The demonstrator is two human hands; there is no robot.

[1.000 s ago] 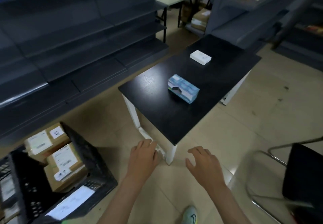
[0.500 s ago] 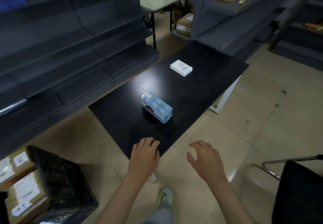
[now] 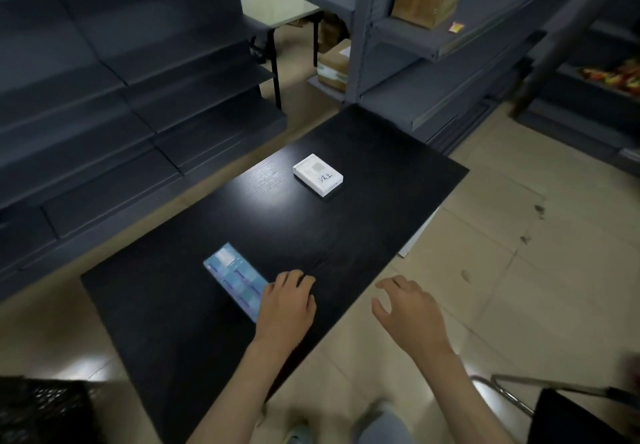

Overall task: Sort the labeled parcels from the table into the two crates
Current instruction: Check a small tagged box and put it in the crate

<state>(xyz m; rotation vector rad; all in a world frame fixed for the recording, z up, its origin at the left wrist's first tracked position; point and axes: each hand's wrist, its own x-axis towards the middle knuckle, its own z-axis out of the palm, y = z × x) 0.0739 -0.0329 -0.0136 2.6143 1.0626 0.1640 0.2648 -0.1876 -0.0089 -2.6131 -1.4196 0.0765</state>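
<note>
blue parcel (image 3: 232, 275), its near end hidden beneath the left hand (image 3: 287, 305), fingers relaxed; contact unclear. right hand (image 3: 410, 310) hovered alongside, loosely open.

Dim indoor light throughout; the grey shelving (image 3: 104, 97) at 10 o'clock sinks almost to black; a soft overhead sheen lies on the black table (image 3: 381, 218) just above centre, toward 12 o'clock, and shows its grain; the white box (image 3: 318, 175) there is the brightest and sharpest thing, with a faint shadow on its 4 o'clock side; pale glare patches sit on the floor (image 3: 519, 270) at 7 and 5 o'clock; the blue parcel (image 3: 235, 277) is smeared and soft; the crate (image 3: 45, 409) at 7 o'clock and the chair (image 3: 571, 419) at 5 o'clock are blurred; shelf lines bow toward the edges.
</note>
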